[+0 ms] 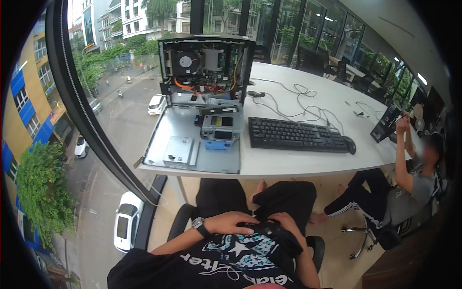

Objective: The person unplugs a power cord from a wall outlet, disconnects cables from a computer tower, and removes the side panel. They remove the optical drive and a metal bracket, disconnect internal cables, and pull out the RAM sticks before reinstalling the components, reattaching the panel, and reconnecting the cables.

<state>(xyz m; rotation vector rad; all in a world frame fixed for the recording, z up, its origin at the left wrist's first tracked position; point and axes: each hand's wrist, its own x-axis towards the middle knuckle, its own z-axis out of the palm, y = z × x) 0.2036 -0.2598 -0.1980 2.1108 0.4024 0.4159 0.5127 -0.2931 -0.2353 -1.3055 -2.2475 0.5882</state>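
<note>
My left hand [228, 223], with a watch on its wrist, rests on my lap over the hem of my black printed shirt, fingers spread flat. My right hand [287, 222] lies beside it on the shirt, fingers curled loosely; neither hand holds anything that I can see. Ahead on the white table [308, 161] stands an opened desktop computer case [204, 70] with its fan and orange cables showing. Its grey side panel [192, 144] lies flat in front, carrying a drive unit [220, 127]. Both hands are well short of the table.
A black keyboard [293, 135] and a mouse [350, 144] lie right of the panel, with thin cables [293, 98] behind. A seated person [406, 185] at the right reaches toward a monitor [385, 124]. A large window [96, 120] runs along the left.
</note>
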